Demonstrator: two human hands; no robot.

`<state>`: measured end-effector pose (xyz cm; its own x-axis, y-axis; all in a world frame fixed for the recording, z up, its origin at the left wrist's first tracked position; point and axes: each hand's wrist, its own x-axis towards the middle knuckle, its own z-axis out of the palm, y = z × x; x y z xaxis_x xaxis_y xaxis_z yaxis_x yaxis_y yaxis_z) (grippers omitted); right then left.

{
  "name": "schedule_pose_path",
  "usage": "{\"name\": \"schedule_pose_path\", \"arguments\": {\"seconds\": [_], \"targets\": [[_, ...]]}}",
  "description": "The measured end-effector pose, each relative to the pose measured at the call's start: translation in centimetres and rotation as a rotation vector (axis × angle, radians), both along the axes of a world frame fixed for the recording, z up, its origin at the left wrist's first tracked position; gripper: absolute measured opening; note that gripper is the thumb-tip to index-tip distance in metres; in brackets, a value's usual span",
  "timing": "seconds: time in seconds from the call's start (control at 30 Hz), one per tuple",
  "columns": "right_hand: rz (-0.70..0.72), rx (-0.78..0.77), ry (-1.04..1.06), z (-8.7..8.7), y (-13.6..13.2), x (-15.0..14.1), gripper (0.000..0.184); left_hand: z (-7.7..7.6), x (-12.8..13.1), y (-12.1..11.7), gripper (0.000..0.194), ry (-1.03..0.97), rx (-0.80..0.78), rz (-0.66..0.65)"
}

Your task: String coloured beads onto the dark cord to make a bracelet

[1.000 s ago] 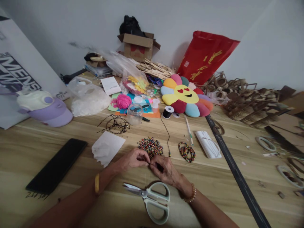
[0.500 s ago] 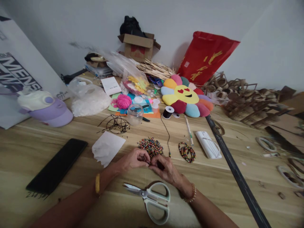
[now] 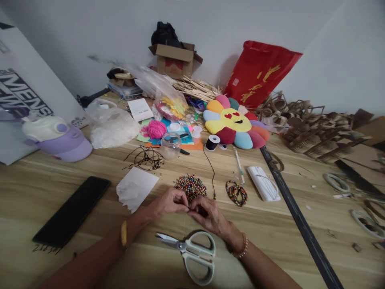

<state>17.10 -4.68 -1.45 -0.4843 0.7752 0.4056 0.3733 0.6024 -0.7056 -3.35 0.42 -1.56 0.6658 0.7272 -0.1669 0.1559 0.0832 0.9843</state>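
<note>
My left hand (image 3: 168, 202) and my right hand (image 3: 207, 212) meet fingertip to fingertip on the wooden table (image 3: 270, 228), both pinched closed on something too small to make out. Just beyond them lies a heap of coloured beads (image 3: 190, 186). A black cord (image 3: 212, 172) runs from a black thread spool (image 3: 212, 142) down to the right hand's side. A finished bead bracelet (image 3: 236, 192) lies to the right. Pale green scissors (image 3: 192, 251) rest just in front of my wrists.
A black phone (image 3: 72, 210) and a white paper scrap (image 3: 135, 186) lie at left, a white packet (image 3: 263, 183) and a long dark bar (image 3: 297, 218) at right. Farther back are a flower cushion (image 3: 233, 122), a clear jar (image 3: 171, 145), pink yarn (image 3: 156, 129), a purple cap (image 3: 57, 138) and wooden craft pieces (image 3: 315, 126).
</note>
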Motion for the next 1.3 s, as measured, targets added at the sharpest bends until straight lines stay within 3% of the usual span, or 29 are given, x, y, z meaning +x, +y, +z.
{"name": "schedule_pose_path", "arguments": {"seconds": [0.17, 0.43, 0.63, 0.97, 1.2, 1.3], "targets": [[-0.014, 0.071, 0.012, 0.1, 0.1, 0.0, 0.013, -0.2, 0.0, 0.1, 0.012, -0.002, 0.033, -0.021], [0.029, 0.075, -0.008, 0.4, -0.1, -0.1, 0.002, 0.9, 0.1, -0.2, 0.011, 0.011, 0.100, -0.033], [0.027, 0.101, -0.030, 0.6, -0.4, -0.1, 0.009, 1.0, -0.1, 0.1, 0.022, -0.055, 0.124, 0.091], [-0.062, 0.020, 0.087, 0.6, -0.3, -0.3, 0.010, 1.1, 0.0, -0.1, 0.022, -0.045, 0.155, 0.061], [-0.024, 0.011, 0.100, 0.8, -0.1, -0.3, 0.015, 0.9, 0.0, -0.1, 0.019, -0.031, 0.221, 0.029], [-0.027, 0.023, 0.091, 0.7, 0.0, -0.3, 0.016, 1.1, -0.2, 0.0, 0.019, 0.000, 0.236, 0.079]]}}
